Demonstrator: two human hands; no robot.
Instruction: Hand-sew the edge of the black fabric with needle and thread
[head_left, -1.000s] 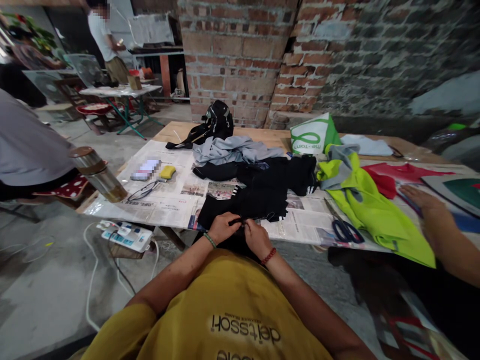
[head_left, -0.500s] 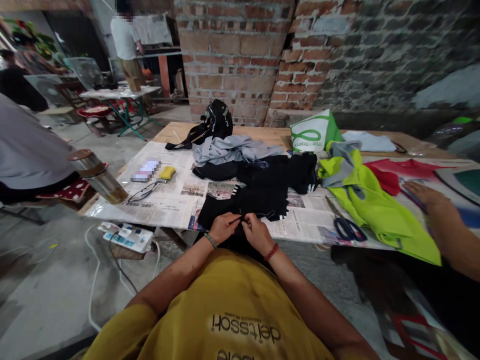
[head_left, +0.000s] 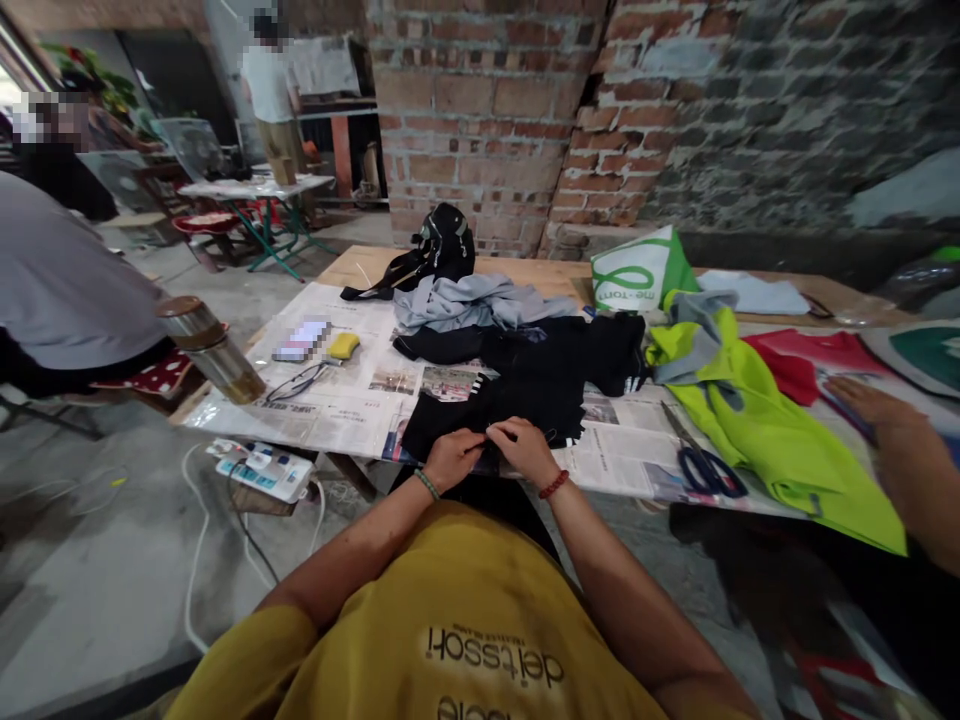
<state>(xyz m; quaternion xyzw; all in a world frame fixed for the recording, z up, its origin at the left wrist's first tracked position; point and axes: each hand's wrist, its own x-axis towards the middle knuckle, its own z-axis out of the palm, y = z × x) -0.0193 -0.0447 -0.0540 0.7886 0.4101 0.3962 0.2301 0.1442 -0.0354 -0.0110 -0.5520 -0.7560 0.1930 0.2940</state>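
A black garment point(head_left: 525, 400) with white stripes lies at the table's near edge, its front part under my fingers. My left hand point(head_left: 452, 458), a green bracelet at its wrist, is closed in a pinch on the garment's near edge. Beside it my right hand point(head_left: 527, 450), with a red bracelet, has thumb and forefinger pinched together just above the cloth. What those right fingertips hold is too small to make out. A bit of pale thread point(head_left: 551, 436) shows on the cloth right of this hand.
Newspaper under clear plastic covers the table point(head_left: 322, 420). Around me are scissors point(head_left: 709, 470), a yellow-green garment point(head_left: 787, 430), grey cloth point(head_left: 480, 300), glasses point(head_left: 300, 382), a yellow sponge-like block point(head_left: 343, 346) and a flask point(head_left: 214, 350). Another person's hand point(head_left: 877, 405) rests at right.
My right hand has shifted slightly right and its fingers have stretched out flatter. A small gap has opened between my hands. The whole view has moved a little.
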